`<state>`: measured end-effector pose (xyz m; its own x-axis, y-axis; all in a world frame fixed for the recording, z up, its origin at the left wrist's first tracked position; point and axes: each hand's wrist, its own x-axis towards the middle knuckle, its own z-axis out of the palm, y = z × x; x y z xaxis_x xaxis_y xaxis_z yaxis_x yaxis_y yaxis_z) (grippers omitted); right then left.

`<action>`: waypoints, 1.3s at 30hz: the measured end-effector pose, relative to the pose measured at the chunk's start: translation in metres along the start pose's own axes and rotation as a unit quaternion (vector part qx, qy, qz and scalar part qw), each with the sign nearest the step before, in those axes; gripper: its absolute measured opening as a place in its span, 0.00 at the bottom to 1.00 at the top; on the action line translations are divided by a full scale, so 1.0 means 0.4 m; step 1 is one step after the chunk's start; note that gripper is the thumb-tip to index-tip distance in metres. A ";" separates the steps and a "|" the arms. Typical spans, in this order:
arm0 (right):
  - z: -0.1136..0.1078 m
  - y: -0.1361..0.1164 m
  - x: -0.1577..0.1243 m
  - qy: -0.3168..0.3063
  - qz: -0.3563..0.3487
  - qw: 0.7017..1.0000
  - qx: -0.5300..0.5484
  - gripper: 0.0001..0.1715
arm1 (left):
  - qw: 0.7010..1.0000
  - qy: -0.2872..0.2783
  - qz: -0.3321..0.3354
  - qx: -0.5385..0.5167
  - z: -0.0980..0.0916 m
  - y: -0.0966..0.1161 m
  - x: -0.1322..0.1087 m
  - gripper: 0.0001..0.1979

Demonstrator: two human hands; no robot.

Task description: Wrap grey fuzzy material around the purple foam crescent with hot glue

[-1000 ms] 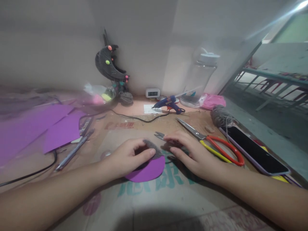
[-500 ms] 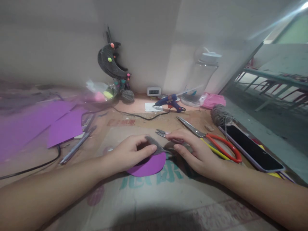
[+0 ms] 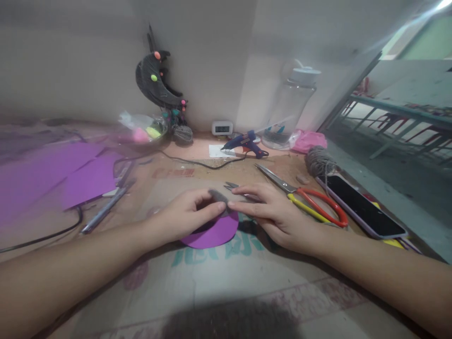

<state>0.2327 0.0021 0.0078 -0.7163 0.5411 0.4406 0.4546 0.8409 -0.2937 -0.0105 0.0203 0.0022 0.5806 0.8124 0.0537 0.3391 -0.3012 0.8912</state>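
My left hand (image 3: 187,214) is closed on a dark grey, yarn-covered piece (image 3: 219,200), thumb in front and fingers behind. Below it is a rounded piece of purple paper (image 3: 213,233), partly hidden by that hand. My right hand (image 3: 277,214) has its fingers stretched out toward the grey piece. One fingertip touches or nearly touches its right edge beside my left thumb. A small pair of thread snips (image 3: 231,186) lies just behind the right fingers, its handle partly covered by them.
Large scissors (image 3: 300,193), a phone (image 3: 367,207) and a grey yarn ball (image 3: 319,162) lie to the right. Behind are a glue gun (image 3: 245,142), a clock (image 3: 222,127), a clear bottle (image 3: 291,106) and a dark crescent ornament (image 3: 155,80). Purple sheets (image 3: 88,181) and a pen (image 3: 104,209) lie left.
My right hand has moved left, its fingers straightening and reaching the grey piece near my left thumb. My left hand keeps its hold. The whole view has shifted slightly.
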 end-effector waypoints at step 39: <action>-0.001 -0.013 0.009 0.031 0.049 0.998 0.023 0.15 | 0.998 -0.004 0.011 0.053 0.000 0.010 0.002 0.15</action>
<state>0.2278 -0.0005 0.0111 -0.6346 0.6212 0.4597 0.4943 0.7835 -0.3764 -0.0087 0.0200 0.0058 0.5942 0.8013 0.0699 0.4026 -0.3715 0.8366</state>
